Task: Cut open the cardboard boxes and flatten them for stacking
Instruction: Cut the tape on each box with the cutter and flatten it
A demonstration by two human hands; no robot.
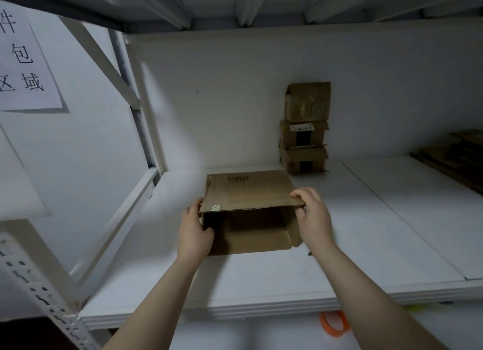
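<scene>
Your right hand (312,216) is pinching the top flap's right corner while your left hand (194,232) is gripping the left wall of the box (248,211); it is lying widthwise on the shelf (366,232), mouth facing you, with open room rightward and three stacked boxes (304,127) beyond.

White shelf board (261,279) in a white metal rack with a slotted upright (39,294) at left, plain white back wall (222,101), paper sign (26,62) with printed characters taped at left, dim light overhead.
</scene>
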